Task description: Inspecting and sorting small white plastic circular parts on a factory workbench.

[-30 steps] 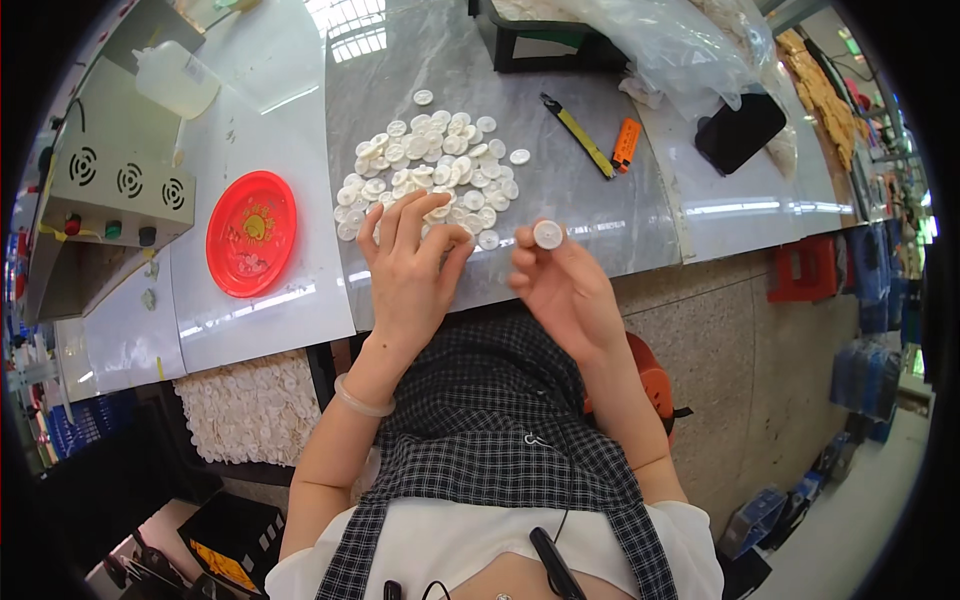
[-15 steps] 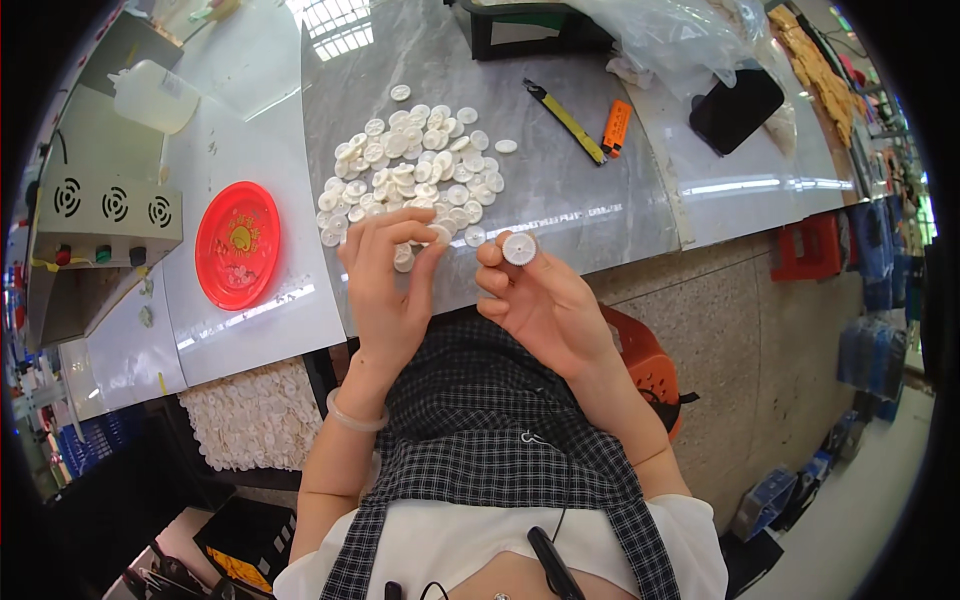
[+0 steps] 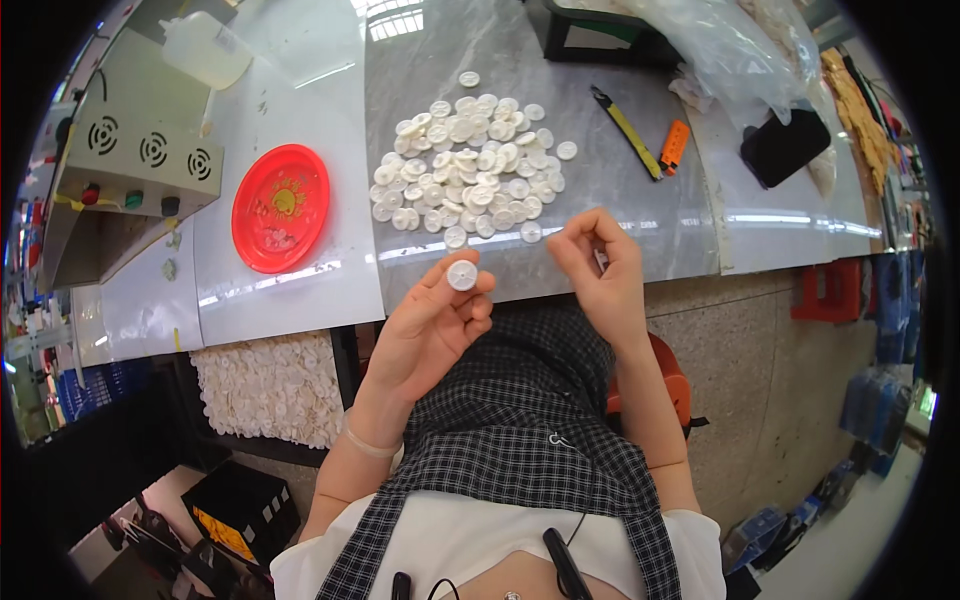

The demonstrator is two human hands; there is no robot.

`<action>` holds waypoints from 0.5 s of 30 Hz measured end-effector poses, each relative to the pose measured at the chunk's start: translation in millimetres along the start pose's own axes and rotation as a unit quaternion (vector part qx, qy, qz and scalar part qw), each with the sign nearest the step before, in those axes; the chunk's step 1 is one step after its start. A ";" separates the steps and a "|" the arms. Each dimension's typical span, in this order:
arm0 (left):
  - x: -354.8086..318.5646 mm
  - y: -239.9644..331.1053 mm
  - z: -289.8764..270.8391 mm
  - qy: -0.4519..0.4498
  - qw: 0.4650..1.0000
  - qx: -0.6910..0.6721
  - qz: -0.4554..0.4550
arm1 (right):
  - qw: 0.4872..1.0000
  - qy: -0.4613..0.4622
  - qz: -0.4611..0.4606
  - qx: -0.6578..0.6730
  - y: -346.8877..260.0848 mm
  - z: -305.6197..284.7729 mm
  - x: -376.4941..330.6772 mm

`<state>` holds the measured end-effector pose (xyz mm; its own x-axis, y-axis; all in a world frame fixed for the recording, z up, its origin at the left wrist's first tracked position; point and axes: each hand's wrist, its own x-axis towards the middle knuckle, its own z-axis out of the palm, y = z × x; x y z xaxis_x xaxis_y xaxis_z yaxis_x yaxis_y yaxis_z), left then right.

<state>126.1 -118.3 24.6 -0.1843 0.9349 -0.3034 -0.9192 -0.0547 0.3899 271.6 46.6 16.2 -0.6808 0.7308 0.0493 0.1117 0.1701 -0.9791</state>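
Observation:
My left hand [image 3: 435, 325] pinches a small round white plastic gear wheel [image 3: 461, 275] between thumb and fingers, its flat face turned up, just off the table's front edge. To its right, my right hand [image 3: 605, 275] is closed with the fingers curled over. A pale sliver of a white gear shows between its fingers; the rest is hidden. Beyond both hands, a loose pile of white gear wheels [image 3: 465, 165] lies on the grey tabletop, with a few single ones around its edge.
A red plate [image 3: 320, 215] is left of the pile, near a metal box with knobs [image 3: 135, 150] and a squeeze bottle [image 3: 207, 50]. A yellow-and-black cutter [image 3: 630, 135], orange tool [image 3: 675, 147], black phone [image 3: 785, 148] and black bin [image 3: 600, 52] lie right and behind.
My left hand has drawn back from the pile and turned its gear face up. My right hand has moved right and turned over, hiding most of its gear. The view has shifted.

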 end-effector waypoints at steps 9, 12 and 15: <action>-5.5 2.1 -8.3 -0.021 0.999 -0.037 -0.014 | 0.946 0.077 -0.118 -0.293 3.6 26.7 6.9; -4.8 2.7 -11.8 -0.025 0.998 -0.048 -0.011 | 0.945 0.083 -0.138 -0.285 6.9 26.1 7.7; -5.5 2.5 -17.4 -0.026 0.996 -0.084 -0.022 | 0.959 0.088 -0.174 -0.207 9.4 22.7 8.2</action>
<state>118.7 -129.6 12.1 -0.1276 0.9541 -0.2710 -0.9721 -0.0661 0.2250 250.7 39.2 3.0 -0.6001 0.6764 0.4270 0.2022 0.6448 -0.7371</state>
